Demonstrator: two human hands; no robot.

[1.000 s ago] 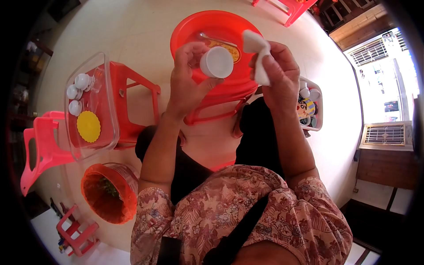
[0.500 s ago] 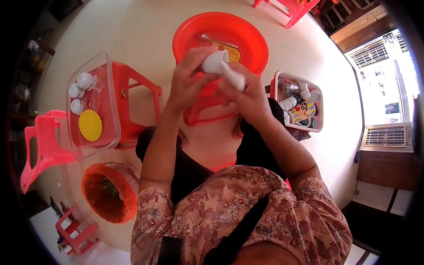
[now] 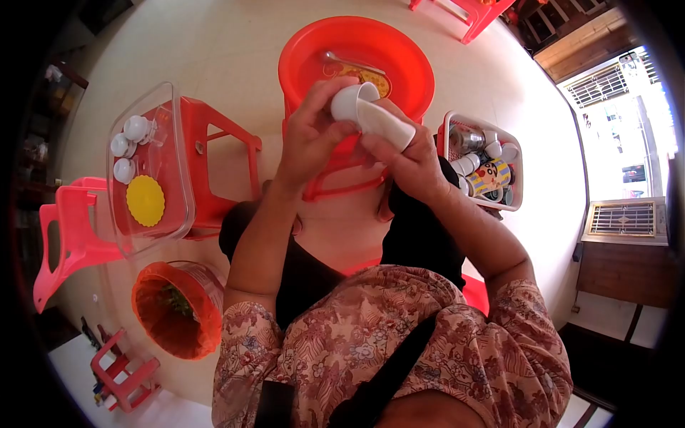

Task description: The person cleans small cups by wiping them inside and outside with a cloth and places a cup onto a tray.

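A small white cup (image 3: 345, 105) is held by my left hand (image 3: 312, 130), its mouth tilted to the right. My right hand (image 3: 412, 158) grips a folded white cloth (image 3: 386, 125), whose upper end lies at the cup's mouth. How far the cloth reaches inside cannot be made out. Behind both hands stands a red basin (image 3: 407, 64), with a spoon-like utensil (image 3: 349, 61) and a yellow patterned piece (image 3: 371, 78) in it.
On the left, a red stool (image 3: 214, 153) bears a clear tray (image 3: 187, 207) with white cups and a yellow scalloped disc (image 3: 145, 201). Below it is an orange-lined bin (image 3: 146, 314). A white basket (image 3: 519, 171) of cups and jars stands right.
My right hand has come leftward with the cloth and brought it to the cup. The cup, at first facing up toward me, has turned its mouth to the right.
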